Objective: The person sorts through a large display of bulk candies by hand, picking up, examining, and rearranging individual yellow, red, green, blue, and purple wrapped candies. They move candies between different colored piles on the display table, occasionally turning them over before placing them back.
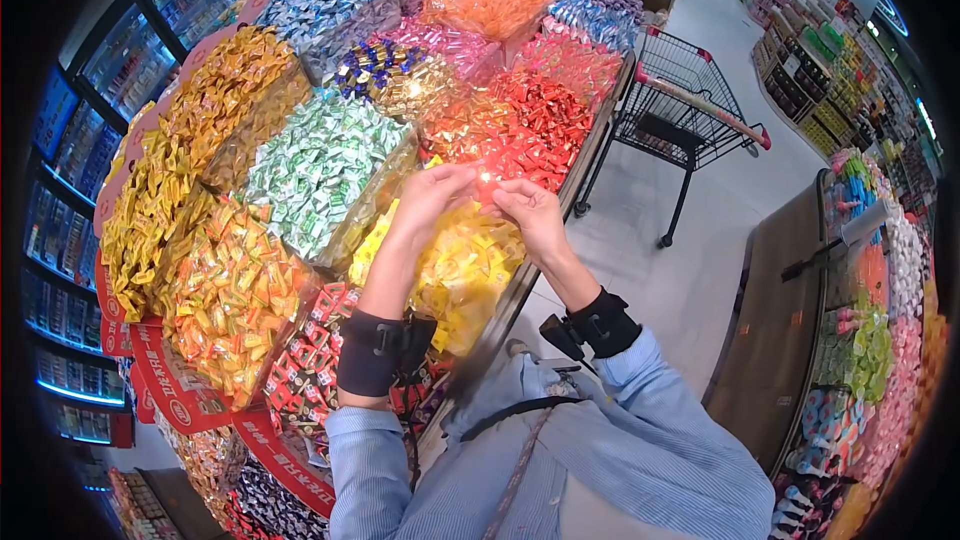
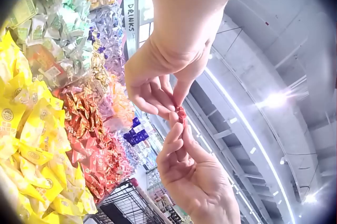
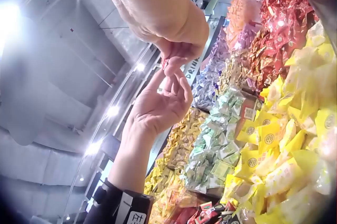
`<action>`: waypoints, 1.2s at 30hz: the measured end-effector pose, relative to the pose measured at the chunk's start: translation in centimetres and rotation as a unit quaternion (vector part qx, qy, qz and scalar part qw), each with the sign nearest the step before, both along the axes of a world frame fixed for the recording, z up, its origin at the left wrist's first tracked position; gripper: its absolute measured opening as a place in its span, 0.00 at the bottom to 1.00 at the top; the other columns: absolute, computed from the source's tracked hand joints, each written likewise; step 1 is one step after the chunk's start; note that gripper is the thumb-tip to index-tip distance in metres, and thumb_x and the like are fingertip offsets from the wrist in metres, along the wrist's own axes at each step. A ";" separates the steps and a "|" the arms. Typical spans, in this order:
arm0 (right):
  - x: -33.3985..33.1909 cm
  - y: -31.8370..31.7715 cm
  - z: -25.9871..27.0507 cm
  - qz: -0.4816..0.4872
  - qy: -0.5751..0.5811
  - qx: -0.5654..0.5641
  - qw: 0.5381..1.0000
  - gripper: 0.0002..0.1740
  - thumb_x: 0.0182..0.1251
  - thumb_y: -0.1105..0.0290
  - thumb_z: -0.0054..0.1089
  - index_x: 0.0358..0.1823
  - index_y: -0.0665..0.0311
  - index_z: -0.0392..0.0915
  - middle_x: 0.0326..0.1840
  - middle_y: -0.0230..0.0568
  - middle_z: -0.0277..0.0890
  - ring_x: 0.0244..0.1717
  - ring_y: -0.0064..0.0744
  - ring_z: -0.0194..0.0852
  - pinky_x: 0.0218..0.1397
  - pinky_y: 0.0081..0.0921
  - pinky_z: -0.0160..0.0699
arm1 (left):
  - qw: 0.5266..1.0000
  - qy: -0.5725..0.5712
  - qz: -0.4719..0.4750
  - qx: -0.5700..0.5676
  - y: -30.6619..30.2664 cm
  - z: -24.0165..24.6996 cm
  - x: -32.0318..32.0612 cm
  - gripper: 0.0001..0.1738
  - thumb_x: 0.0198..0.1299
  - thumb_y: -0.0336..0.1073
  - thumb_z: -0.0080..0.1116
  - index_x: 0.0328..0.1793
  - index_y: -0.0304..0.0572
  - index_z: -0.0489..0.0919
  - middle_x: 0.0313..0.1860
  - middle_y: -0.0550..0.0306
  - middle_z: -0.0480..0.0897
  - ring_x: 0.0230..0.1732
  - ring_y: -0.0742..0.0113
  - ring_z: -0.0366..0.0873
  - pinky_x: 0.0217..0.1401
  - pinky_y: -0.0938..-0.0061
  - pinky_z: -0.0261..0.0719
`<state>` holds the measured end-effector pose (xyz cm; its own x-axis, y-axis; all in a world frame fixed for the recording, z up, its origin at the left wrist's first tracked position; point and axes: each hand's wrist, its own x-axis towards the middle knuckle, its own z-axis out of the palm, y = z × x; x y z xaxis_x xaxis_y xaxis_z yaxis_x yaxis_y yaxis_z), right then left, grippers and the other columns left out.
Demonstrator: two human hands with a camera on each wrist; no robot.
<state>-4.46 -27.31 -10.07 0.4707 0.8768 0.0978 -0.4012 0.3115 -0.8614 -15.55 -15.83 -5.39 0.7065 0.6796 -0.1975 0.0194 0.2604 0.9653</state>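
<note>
A small red wrapped candy (image 2: 181,114) is pinched between both hands, its wrapper glinting in the head view. My left hand (image 1: 437,197) grips one end with thumb and fingertips. From the other side my right hand (image 1: 535,215) pinches the opposite end, and the fingertips of the two hands nearly meet. Fingers hide much of the candy in the right wrist view. Below and beyond the hands lie a heap of red-wrapped candies (image 1: 545,125) and, nearer to me, a heap of yellow-wrapped candies (image 1: 465,265).
Heaps of wrapped candy in many colours, such as green (image 1: 325,165) and orange (image 1: 235,295), fill the divided display. A shopping cart (image 1: 690,110) stands in the aisle to the right. Lit drink fridges (image 1: 130,60) line the left; a stocked shelf (image 1: 860,340) stands at right.
</note>
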 end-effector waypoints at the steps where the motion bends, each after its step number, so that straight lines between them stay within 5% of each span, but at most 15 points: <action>1: 0.2 0.0 0.0 -0.003 -0.001 -0.004 1.000 0.10 0.63 0.73 0.56 0.43 0.71 0.74 0.35 0.41 0.79 0.35 0.29 0.80 0.38 0.20 0.77 | 0.999 0.011 -0.033 0.011 0.7 -0.5 0.1 0.14 0.57 0.37 0.59 0.46 0.36 0.79 0.39 0.58 0.81 0.41 0.70 0.79 0.46 0.78 0.76; 9: 2.6 -1.6 -4.7 -0.042 -0.025 -0.066 0.997 0.10 0.62 0.71 0.58 0.42 0.68 0.74 0.32 0.39 0.79 0.33 0.26 0.79 0.36 0.18 0.75 | 0.989 0.020 -0.037 0.142 0.2 -5.3 0.0 0.10 0.59 0.32 0.57 0.45 0.34 0.78 0.36 0.58 0.82 0.37 0.74 0.79 0.45 0.82 0.75; 14: 11.5 0.1 -7.8 -0.223 -0.172 -0.130 0.951 0.06 0.62 0.73 0.56 0.37 0.69 0.75 0.30 0.37 0.79 0.30 0.25 0.78 0.33 0.18 0.74 | 0.981 0.082 -0.007 0.173 0.1 -6.8 -4.9 0.11 0.60 0.31 0.55 0.46 0.32 0.77 0.38 0.56 0.82 0.40 0.74 0.79 0.48 0.81 0.73; 17: 15.3 3.8 -7.7 -0.210 -0.163 -0.128 0.955 0.06 0.59 0.73 0.58 0.35 0.68 0.76 0.28 0.36 0.78 0.28 0.24 0.78 0.29 0.18 0.73 | 0.978 0.109 -0.010 0.177 -0.3 -6.5 -6.0 0.10 0.60 0.31 0.55 0.45 0.31 0.77 0.38 0.56 0.82 0.40 0.74 0.79 0.48 0.81 0.73; 20: 16.6 7.4 -7.0 -0.253 -0.243 -0.231 0.907 0.09 0.55 0.69 0.62 0.35 0.65 0.76 0.27 0.38 0.79 0.26 0.26 0.78 0.28 0.22 0.74 | 0.983 0.097 -0.015 0.154 -1.1 -6.7 -6.3 0.09 0.60 0.28 0.53 0.44 0.30 0.77 0.38 0.56 0.82 0.39 0.75 0.78 0.46 0.82 0.74; 24: 18.5 11.0 -8.3 -0.279 -0.342 -0.301 0.845 0.11 0.51 0.65 0.60 0.35 0.60 0.77 0.30 0.43 0.80 0.34 0.40 0.80 0.39 0.36 0.76 | 0.982 0.105 0.004 0.158 -1.8 -6.4 -6.2 0.09 0.61 0.28 0.53 0.44 0.30 0.77 0.38 0.56 0.82 0.40 0.76 0.78 0.46 0.83 0.74; 31: 19.7 11.5 -11.6 -0.272 -0.453 -0.258 0.809 0.11 0.50 0.67 0.60 0.35 0.62 0.79 0.37 0.48 0.76 0.41 0.45 0.76 0.45 0.37 0.74 | 0.975 0.138 0.014 0.174 -1.6 -6.5 -7.1 0.09 0.61 0.30 0.53 0.44 0.32 0.78 0.38 0.58 0.82 0.40 0.77 0.78 0.46 0.82 0.73; 36: 16.7 8.9 -7.3 -0.277 -0.425 -0.160 0.847 0.09 0.58 0.70 0.58 0.37 0.68 0.77 0.35 0.40 0.73 0.34 0.31 0.73 0.40 0.27 0.72 | 0.974 0.132 0.031 0.181 -1.3 -6.4 -9.0 0.09 0.61 0.32 0.54 0.44 0.35 0.79 0.36 0.60 0.82 0.38 0.78 0.76 0.44 0.83 0.73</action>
<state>12.25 -18.36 -17.38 0.6974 0.5904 0.4063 0.5368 -0.0547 -0.8419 -24.57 -17.17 -11.75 0.6194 0.7779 -0.1062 0.2737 -0.0872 0.9579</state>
